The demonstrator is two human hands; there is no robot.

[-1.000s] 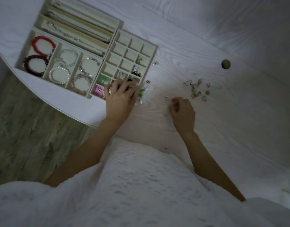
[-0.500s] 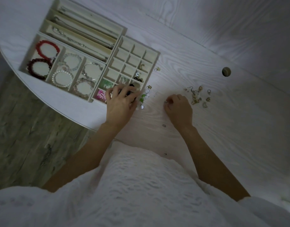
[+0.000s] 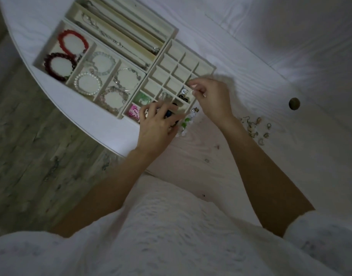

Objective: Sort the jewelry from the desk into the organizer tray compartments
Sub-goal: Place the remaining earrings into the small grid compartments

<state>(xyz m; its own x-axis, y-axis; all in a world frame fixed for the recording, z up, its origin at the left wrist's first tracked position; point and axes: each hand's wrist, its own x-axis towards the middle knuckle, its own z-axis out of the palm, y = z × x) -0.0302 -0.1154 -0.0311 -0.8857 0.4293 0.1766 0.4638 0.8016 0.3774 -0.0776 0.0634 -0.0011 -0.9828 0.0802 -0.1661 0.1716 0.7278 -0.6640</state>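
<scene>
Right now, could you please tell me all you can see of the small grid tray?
The grid tray is a cream, fabric-looking rectangle divided into small square cells, lying flat on the desk beside the bracelet tray. Far cells look empty; near ones hold small pieces. The left hand rests on its near end; the right hand hovers over its edge.

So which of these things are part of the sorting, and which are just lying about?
Part of the job:
small-compartment tray
loose earrings
bead cluster
left hand
right hand

Just lying about:
bracelet tray
necklace tray
desk hole
</scene>
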